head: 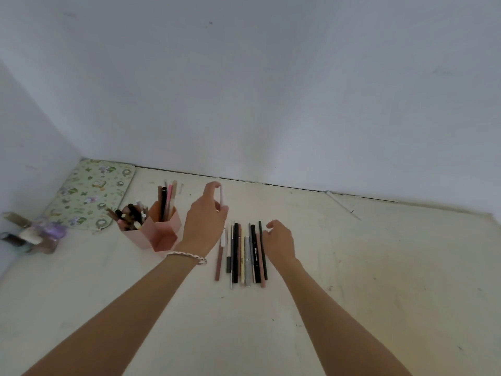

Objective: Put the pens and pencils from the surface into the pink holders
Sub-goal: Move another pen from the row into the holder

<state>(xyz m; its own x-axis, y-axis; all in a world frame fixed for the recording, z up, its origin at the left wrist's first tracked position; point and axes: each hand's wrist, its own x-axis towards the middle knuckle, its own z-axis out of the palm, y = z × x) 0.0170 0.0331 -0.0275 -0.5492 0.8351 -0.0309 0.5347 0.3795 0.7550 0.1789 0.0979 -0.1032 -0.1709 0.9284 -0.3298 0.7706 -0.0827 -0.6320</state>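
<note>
1. The surface (352, 267) is pale and flat, with a patterned mat (89, 194) off at about 10 o'clock from the middle of the view.
2. The pink holders (160, 229), two joined hexagonal cups, stand upright at 9 o'clock from the loose row and already carry several pens leaning out of their mouths.
3. The row of pens and pencils (244, 253) lies flat on the surface between the two hands, long axes side by side and running 12 to 6 o'clock, neighbours touching.
4. The left hand (203, 221) has its grip closed on a white pen (222, 195), pinched between thumb and fingertips near the lower end; the pen stands nearly upright, its free end pointing to 12 o'clock, just right of the holders.
5. The right hand (279, 240) hangs at the 3 o'clock edge of the row, fingers curled but its grip released, holding nothing.
6. Judging by their shape, these sticks are light, stiff and smooth, apt to roll; a mid-shaft pinch should keep each balanced for an end-first drop into a cup.
</note>
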